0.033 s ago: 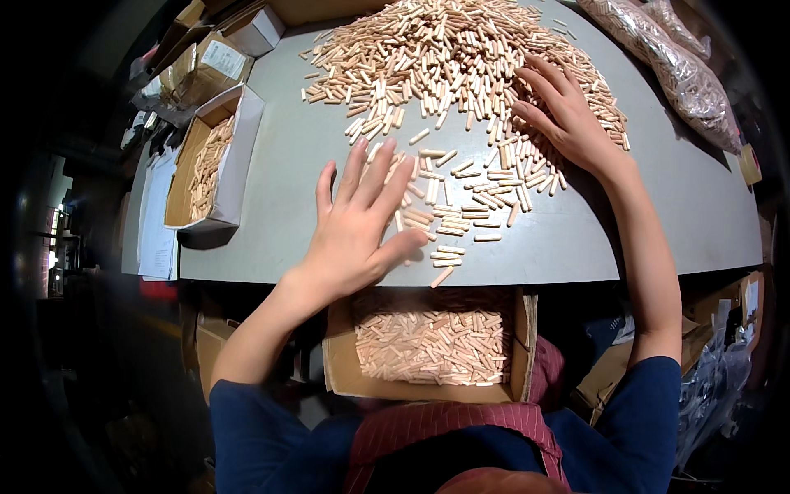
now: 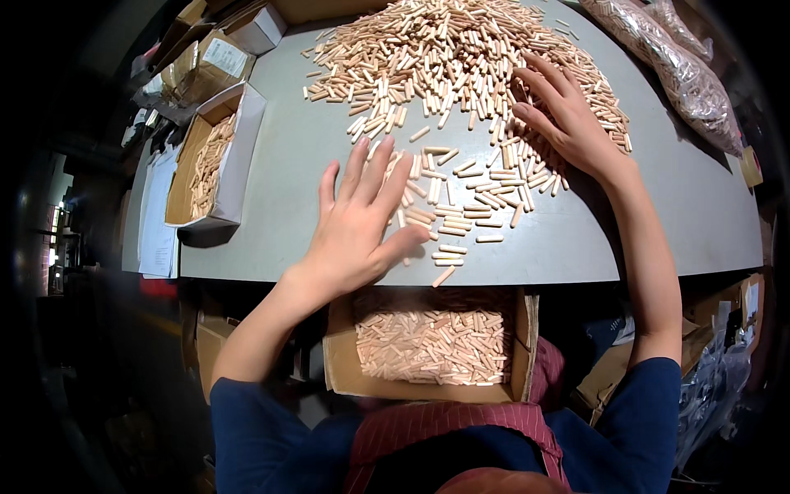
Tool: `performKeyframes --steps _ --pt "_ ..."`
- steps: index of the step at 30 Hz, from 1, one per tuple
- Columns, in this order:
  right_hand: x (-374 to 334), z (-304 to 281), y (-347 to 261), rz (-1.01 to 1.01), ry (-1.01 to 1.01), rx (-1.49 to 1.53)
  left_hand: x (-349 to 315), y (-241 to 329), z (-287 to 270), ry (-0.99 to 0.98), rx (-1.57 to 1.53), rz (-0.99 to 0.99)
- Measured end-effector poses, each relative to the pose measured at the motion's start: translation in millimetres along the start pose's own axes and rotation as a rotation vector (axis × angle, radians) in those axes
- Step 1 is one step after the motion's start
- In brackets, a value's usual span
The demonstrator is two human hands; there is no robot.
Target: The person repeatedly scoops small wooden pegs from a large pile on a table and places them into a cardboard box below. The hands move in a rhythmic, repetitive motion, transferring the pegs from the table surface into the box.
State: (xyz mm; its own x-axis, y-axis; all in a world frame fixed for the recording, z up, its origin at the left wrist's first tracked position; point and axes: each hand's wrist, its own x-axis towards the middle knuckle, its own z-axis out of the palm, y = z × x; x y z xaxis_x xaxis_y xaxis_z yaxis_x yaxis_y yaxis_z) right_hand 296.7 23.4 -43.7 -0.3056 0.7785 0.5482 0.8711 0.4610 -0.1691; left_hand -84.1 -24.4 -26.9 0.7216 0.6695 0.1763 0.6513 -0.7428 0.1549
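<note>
Fingers spread and palm down, my left hand [image 2: 355, 221] lies over the left edge of a loose scatter of wooden dowels [image 2: 454, 224] and holds none of them. My right hand [image 2: 568, 122] is open too, its bent fingers resting at the right side of the large dowel heap [image 2: 444, 58]. Some dowels under both hands are hidden. Below the table's front edge an open cardboard box [image 2: 429, 390] sits close to my body, filled with many more dowels [image 2: 432, 346].
On the grey table [image 2: 284, 165], a white-sided box [image 2: 247, 140] with dowels stands at the left beside papers [image 2: 158, 218]. Taped cartons [image 2: 222, 62] are behind it. Filled clear plastic bags [image 2: 687, 78] lie at the far right, near a tape roll [image 2: 750, 166].
</note>
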Motion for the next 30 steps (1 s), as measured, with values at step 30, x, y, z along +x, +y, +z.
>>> performKeyframes --steps 30 --pt "-1.6 -6.4 -16.6 -0.011 -0.256 0.040 6.3 2.1 1.6 0.036 -0.021 0.010"
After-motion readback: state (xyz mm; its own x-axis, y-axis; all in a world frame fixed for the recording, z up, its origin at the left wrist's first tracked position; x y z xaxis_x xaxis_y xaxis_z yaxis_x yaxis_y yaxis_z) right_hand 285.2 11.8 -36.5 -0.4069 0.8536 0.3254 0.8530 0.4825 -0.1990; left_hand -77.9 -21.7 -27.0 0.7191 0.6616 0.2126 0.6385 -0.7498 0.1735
